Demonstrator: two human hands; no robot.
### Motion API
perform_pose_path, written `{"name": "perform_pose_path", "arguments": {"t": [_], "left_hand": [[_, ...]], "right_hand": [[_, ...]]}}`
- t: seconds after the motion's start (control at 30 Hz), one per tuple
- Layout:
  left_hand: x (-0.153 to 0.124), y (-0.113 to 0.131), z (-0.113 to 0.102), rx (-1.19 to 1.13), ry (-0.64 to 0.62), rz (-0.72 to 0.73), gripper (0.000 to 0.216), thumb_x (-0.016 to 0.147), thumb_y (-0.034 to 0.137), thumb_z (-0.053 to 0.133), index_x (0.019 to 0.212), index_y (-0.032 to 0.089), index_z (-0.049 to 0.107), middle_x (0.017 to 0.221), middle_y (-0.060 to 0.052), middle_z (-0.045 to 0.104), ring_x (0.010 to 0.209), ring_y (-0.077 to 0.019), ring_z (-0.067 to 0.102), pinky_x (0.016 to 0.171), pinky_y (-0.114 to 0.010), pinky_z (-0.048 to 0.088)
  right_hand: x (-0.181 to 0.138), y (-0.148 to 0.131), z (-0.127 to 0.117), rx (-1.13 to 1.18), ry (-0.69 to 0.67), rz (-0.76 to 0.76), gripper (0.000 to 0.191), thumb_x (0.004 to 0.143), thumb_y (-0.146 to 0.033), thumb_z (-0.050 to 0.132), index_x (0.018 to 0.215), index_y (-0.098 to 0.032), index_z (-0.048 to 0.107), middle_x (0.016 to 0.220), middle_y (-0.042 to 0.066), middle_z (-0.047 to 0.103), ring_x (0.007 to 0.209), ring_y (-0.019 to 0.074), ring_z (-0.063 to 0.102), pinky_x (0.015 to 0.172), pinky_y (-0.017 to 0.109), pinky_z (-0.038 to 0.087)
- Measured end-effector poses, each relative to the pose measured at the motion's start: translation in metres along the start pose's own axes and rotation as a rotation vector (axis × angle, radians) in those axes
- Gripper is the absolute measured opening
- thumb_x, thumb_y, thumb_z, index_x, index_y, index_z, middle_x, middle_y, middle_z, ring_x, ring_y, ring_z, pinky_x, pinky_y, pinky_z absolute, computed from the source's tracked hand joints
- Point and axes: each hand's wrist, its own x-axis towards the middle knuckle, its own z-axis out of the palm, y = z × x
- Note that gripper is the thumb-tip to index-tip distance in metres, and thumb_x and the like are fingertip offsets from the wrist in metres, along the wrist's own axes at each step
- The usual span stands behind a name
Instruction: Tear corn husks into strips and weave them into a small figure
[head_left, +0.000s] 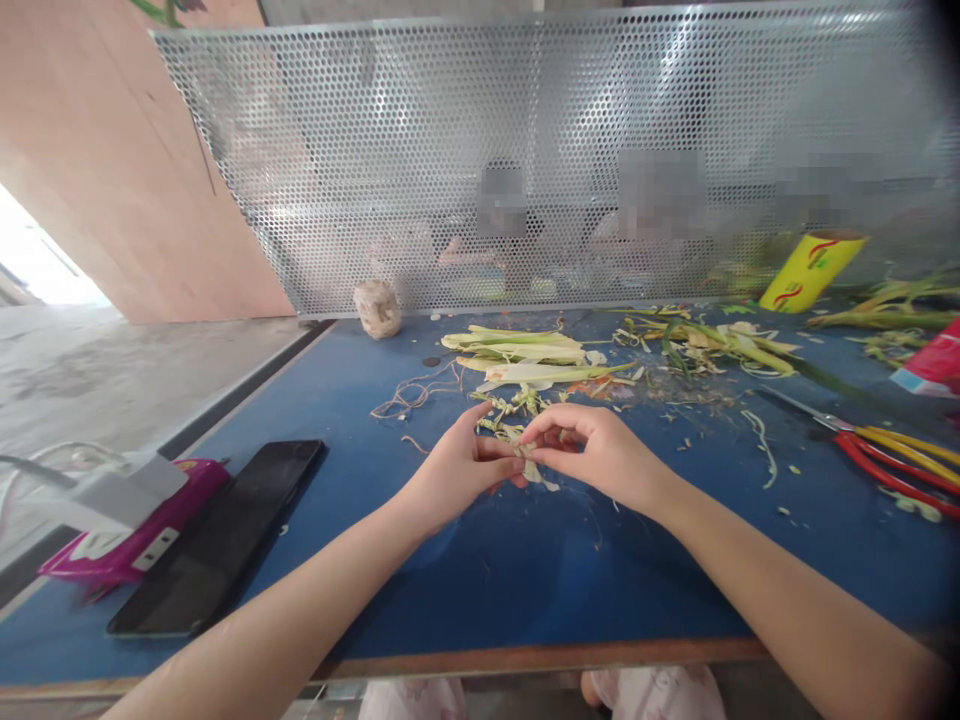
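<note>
My left hand (pixel 455 470) and my right hand (pixel 592 450) meet just above the blue table (pixel 525 560), fingers pinched together on a small pale strip of leaf (pixel 527 452). Bits of it hang below the fingertips. Behind the hands lies a pile of pale green leaf strips (pixel 525 355) with loose twine (pixel 409 398) to its left.
A black phone (pixel 221 530) and a magenta power strip (pixel 124 545) lie at the left. Red and yellow scissors (pixel 885 455) lie at the right. A twine ball (pixel 377 307) and yellow cup (pixel 814 268) stand by the perforated metal screen (pixel 525 150), with people behind it.
</note>
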Motion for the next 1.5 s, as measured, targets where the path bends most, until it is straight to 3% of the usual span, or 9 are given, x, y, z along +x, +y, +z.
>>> {"name": "perform_pose_path", "arguments": {"t": [0.17, 0.4, 0.6, 0.77, 1.13, 1.23, 1.3, 1.43, 1.5], "left_hand": [[0.002, 0.0, -0.001, -0.009, -0.008, -0.024, 0.086, 0.067, 0.013, 0.065, 0.134, 0.008, 0.012, 0.064, -0.003, 0.064, 0.056, -0.0129, 0.056, 0.047, -0.022, 0.034], [0.001, 0.005, -0.001, -0.11, 0.037, -0.023, 0.081, 0.068, 0.012, 0.065, 0.133, 0.006, 0.017, 0.061, -0.002, 0.063, 0.057, -0.0126, 0.057, 0.049, -0.022, 0.037], [-0.001, 0.008, 0.001, -0.151, 0.045, -0.058, 0.078, 0.067, 0.012, 0.065, 0.131, 0.005, 0.021, 0.063, -0.003, 0.064, 0.055, -0.012, 0.056, 0.048, -0.022, 0.036], [0.0, 0.005, 0.0, -0.14, -0.003, -0.02, 0.077, 0.065, 0.009, 0.064, 0.13, 0.007, 0.022, 0.059, 0.001, 0.061, 0.055, -0.0104, 0.054, 0.052, -0.022, 0.037], [0.0, 0.006, 0.0, -0.174, 0.045, -0.033, 0.071, 0.066, 0.006, 0.062, 0.128, 0.008, 0.029, 0.058, 0.003, 0.059, 0.047, -0.0065, 0.047, 0.049, -0.021, 0.034], [0.001, 0.007, -0.001, -0.3, 0.081, -0.038, 0.062, 0.069, 0.005, 0.06, 0.125, 0.009, 0.033, 0.06, 0.002, 0.06, 0.049, -0.0065, 0.05, 0.05, -0.02, 0.035], [0.001, 0.009, -0.002, -0.403, 0.09, -0.04, 0.056, 0.071, 0.005, 0.059, 0.122, 0.008, 0.036, 0.067, -0.003, 0.063, 0.054, -0.0079, 0.053, 0.052, -0.021, 0.038], [0.001, 0.012, -0.002, -0.492, 0.084, -0.044, 0.048, 0.071, 0.004, 0.059, 0.116, 0.007, 0.044, 0.082, -0.01, 0.065, 0.061, -0.0092, 0.057, 0.056, -0.021, 0.043], [0.001, 0.012, -0.002, -0.497, 0.087, -0.034, 0.049, 0.069, 0.004, 0.061, 0.115, 0.007, 0.046, 0.078, -0.009, 0.065, 0.061, -0.0097, 0.058, 0.056, -0.021, 0.044]], "right_hand": [[-0.001, 0.002, 0.002, -0.068, -0.003, -0.085, 0.008, 0.072, -0.016, 0.058, 0.077, -0.019, 0.064, 0.067, -0.001, 0.054, 0.057, 0.0095, 0.047, 0.051, 0.021, 0.037], [-0.001, -0.001, 0.001, 0.044, -0.053, 0.023, 0.01, 0.076, -0.021, 0.055, 0.079, -0.019, 0.064, 0.071, 0.002, 0.062, 0.06, 0.0116, 0.054, 0.051, 0.022, 0.042], [-0.001, 0.002, 0.001, -0.151, 0.105, -0.221, 0.008, 0.075, -0.016, 0.058, 0.076, -0.02, 0.064, 0.078, 0.002, 0.057, 0.061, 0.0105, 0.05, 0.054, 0.022, 0.042], [-0.005, 0.0, 0.002, -0.167, 0.066, -0.424, 0.009, 0.08, -0.016, 0.055, 0.078, -0.019, 0.062, 0.078, 0.003, 0.058, 0.071, 0.0118, 0.054, 0.063, 0.023, 0.044], [-0.008, 0.001, 0.0, -0.495, 0.07, -0.656, 0.015, 0.085, -0.016, 0.047, 0.092, -0.017, 0.061, 0.083, 0.006, 0.06, 0.074, 0.0142, 0.052, 0.069, 0.028, 0.044], [-0.009, 0.0, -0.001, -0.624, 0.152, -0.726, 0.021, 0.084, -0.017, 0.047, 0.103, -0.016, 0.058, 0.089, 0.009, 0.059, 0.08, 0.0162, 0.052, 0.071, 0.029, 0.044], [-0.011, -0.001, 0.0, -0.694, 0.225, -0.77, 0.016, 0.083, -0.02, 0.049, 0.094, -0.015, 0.06, 0.081, 0.008, 0.06, 0.075, 0.016, 0.054, 0.068, 0.028, 0.043], [-0.012, 0.002, 0.004, -0.814, 0.222, -0.634, 0.033, 0.085, -0.027, 0.046, 0.055, -0.018, 0.056, 0.05, 0.001, 0.054, 0.048, 0.0114, 0.049, 0.05, 0.024, 0.033], [-0.011, 0.003, 0.006, -0.811, 0.22, -0.474, 0.037, 0.085, -0.03, 0.044, 0.052, -0.018, 0.056, 0.046, 0.0, 0.055, 0.043, 0.0105, 0.049, 0.046, 0.024, 0.029]]}}
